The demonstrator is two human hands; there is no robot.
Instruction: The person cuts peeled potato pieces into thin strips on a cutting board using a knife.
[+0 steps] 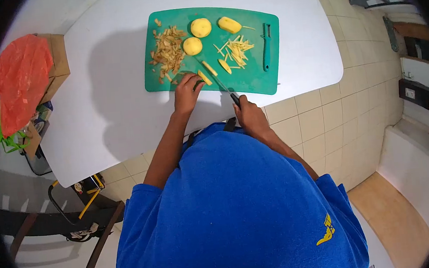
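My right hand (251, 116) is wrapped round the black handle of a knife (224, 86), whose blade points up and left across the green cutting board (263, 86). The curled fingers of my left hand (187, 93) grip a thick potato slice (204, 78) near the board's front edge. Another potato piece (210, 68) lies just beyond the blade, and a flat potato slice (225, 66) rests to its right. Thin potato sticks (238, 50) form a loose pile further right.
Potato peelings (168, 49) cover the board's left side. Two peeled potatoes (200, 27) and a cut potato (229, 25) sit at the back. A green-handled peeler (267, 51) lies at the right. On the white table's (120, 91) left end is a cardboard box (58, 58) under a red plastic bag (24, 81).
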